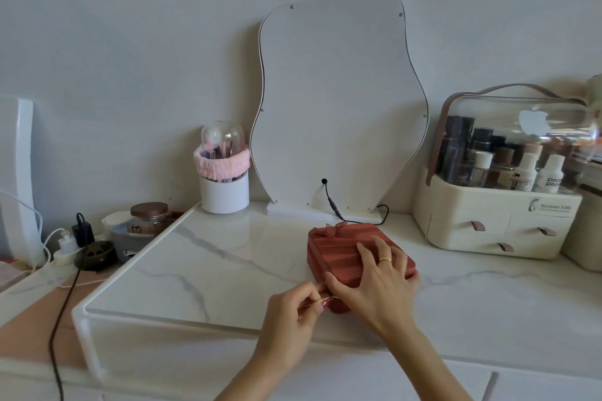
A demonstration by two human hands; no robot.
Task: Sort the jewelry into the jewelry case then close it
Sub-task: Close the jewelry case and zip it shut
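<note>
Jewelry case (338, 254), ribbed terracotta, closed, near the marble bench (211, 270) front edge, right hand (374, 283) flat atop, fingers spread, left hand (293, 312) pinching its zipper pull (325, 299).

bare forearms without sleeves, a gold ring (385, 259) on the right hand (374, 283), pink-painted nails on the left hand (293, 312).

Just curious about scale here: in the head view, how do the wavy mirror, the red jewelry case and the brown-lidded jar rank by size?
Largest to smallest:
1. wavy mirror
2. red jewelry case, nearer the camera
3. brown-lidded jar
</note>
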